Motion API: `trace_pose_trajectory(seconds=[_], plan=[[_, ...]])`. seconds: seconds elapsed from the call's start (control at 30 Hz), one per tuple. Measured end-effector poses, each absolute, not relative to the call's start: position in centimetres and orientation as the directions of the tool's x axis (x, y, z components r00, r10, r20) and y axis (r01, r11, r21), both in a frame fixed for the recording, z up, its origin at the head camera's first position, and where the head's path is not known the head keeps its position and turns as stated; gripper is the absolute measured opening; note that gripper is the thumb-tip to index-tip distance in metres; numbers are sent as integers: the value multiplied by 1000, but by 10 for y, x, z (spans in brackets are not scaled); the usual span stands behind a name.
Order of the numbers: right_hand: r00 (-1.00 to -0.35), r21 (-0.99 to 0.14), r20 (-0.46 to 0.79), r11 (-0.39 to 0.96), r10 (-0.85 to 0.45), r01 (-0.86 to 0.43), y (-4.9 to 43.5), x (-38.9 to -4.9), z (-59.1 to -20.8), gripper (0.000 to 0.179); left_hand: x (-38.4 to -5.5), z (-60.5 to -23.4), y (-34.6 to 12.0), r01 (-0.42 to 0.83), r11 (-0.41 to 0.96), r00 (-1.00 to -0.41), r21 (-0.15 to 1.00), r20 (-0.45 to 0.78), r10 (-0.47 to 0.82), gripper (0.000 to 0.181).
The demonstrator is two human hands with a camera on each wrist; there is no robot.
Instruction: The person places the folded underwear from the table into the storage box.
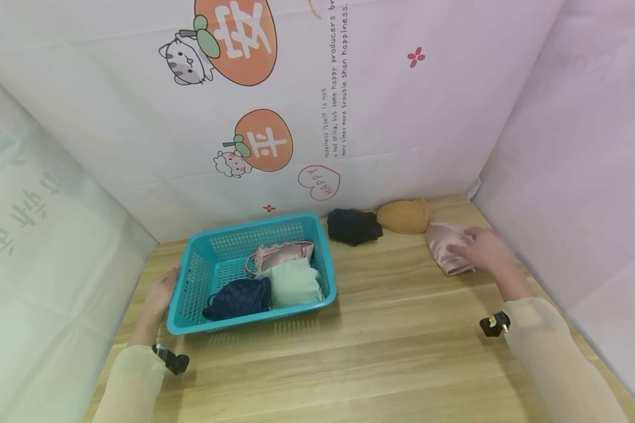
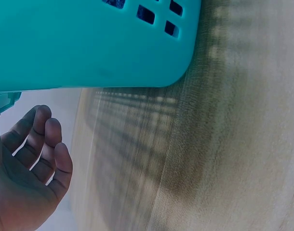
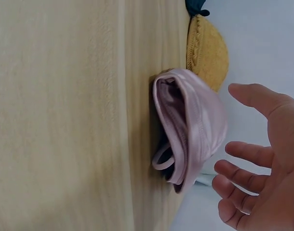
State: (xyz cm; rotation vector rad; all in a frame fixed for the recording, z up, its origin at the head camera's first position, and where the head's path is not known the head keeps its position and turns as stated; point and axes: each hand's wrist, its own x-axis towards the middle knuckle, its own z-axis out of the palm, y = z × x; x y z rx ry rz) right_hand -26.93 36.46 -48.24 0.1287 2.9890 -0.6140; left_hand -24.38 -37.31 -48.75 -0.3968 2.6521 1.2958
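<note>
We see the right hand [image 1: 484, 251] released, its fingers spread close to the pink bra [image 1: 444, 247], which lies on the table [image 1: 381, 341] at three o'clock from the blue basket [image 1: 249, 320]. The yellow bra [image 1: 404, 217] sits at the pink bra's ten o'clock. The left hand [image 1: 160, 294] is slack, fingers loosely bent, at the basket's nine o'clock rim.

Bare table [image 1: 388, 288] opens between teal basket [image 1: 254, 319] and pink garment [image 1: 444, 249]; black cloth [image 1: 353, 227] and yellow garment [image 1: 404, 217] block behind.
</note>
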Motion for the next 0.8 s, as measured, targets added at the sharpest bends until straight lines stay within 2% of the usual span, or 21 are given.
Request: trace_pose_trajectory(seconds=[0.23,0.8], plan=[[-989,-337,-142,937,43,90,370,-274,-488,108,-245,-487,-374,-307,585,-951,751,-263,-161,101],[-980,-290,-199,954,16,75,374,-284,-494,112,-246,-489,-373,-302,585,-953,753,-254,-165,98]])
